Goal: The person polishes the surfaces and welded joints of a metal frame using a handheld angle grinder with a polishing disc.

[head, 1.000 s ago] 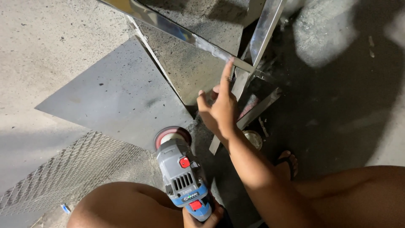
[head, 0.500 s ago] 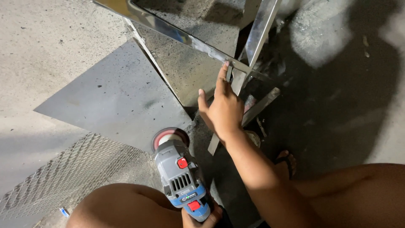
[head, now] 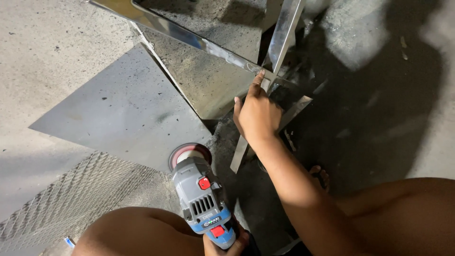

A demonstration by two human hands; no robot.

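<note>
Head view: the polished steel frame (head: 227, 56) crosses the upper centre, where the right hand (head: 256, 116) presses a fingertip on its joint, while the left hand (head: 227, 244), wrapped around the grinder (head: 201, 194) at bottom centre, should keep it steady.

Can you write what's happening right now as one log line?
right hand: fingertip on metal frame | left hand: holds grinder | metal sheet on floor

Both arms are seen bare — no sleeve, glove, watch or ring is worn. The right hand (head: 258, 116), at frame centre, is uncovered to the fingertips. Only the fingers of the left hand (head: 226, 245) are shown at the bottom edge. Bare knees are seen — lower left and lower right.
</note>
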